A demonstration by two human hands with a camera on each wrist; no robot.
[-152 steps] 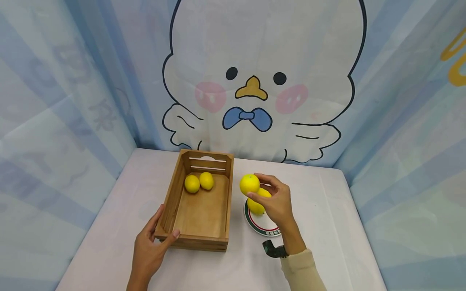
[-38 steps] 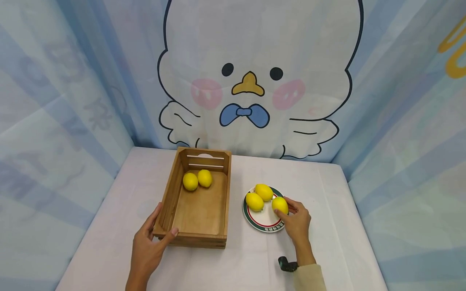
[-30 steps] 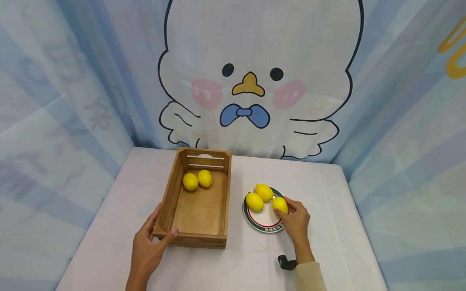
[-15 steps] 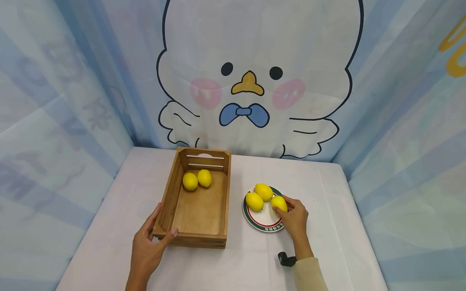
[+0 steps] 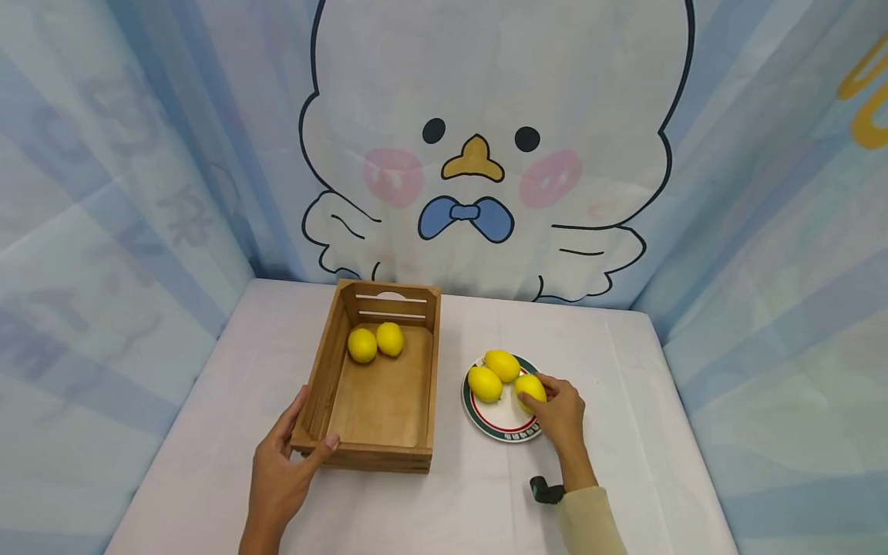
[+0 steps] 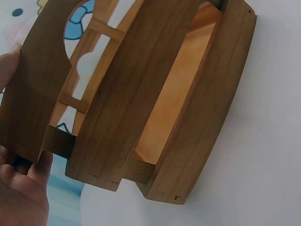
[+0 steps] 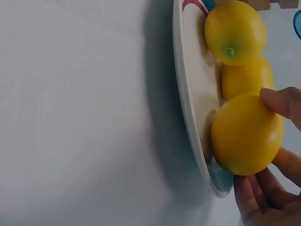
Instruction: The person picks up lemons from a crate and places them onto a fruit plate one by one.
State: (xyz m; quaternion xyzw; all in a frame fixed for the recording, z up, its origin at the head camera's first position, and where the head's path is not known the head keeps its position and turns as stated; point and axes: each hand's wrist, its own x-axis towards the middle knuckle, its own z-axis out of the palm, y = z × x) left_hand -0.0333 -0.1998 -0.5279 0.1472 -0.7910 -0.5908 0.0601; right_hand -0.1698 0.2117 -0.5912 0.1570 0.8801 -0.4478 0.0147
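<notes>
My left hand (image 5: 280,470) grips the near left corner of a slatted wooden crate (image 5: 381,459), thumb over its front edge and fingers along the side. In the left wrist view, the crate's slatted end wall (image 6: 127,80) fills the middle. Two yellow lemons (image 5: 363,345) lie together toward the crate's far end. My right hand (image 5: 563,412) pinches a lemon (image 7: 247,134) between thumb and fingers at the right side of a round plate (image 5: 496,428) with a green and red rim. Two more lemons (image 5: 485,384) rest on the plate, to the left of the held one.
A white cloth (image 5: 624,432) covers the table. Behind it hangs a curtain (image 5: 479,92) printed with a cartoon bird, and blue-striped curtains (image 5: 104,270) stand at both sides. A small black device (image 5: 546,490) sits at my right wrist by the beige sleeve (image 5: 593,520).
Earlier my right hand held a lemon above the plate's left side; now its lemon is at the plate's right side. Over the last second it shifted slightly left. My left hand stayed on the crate.
</notes>
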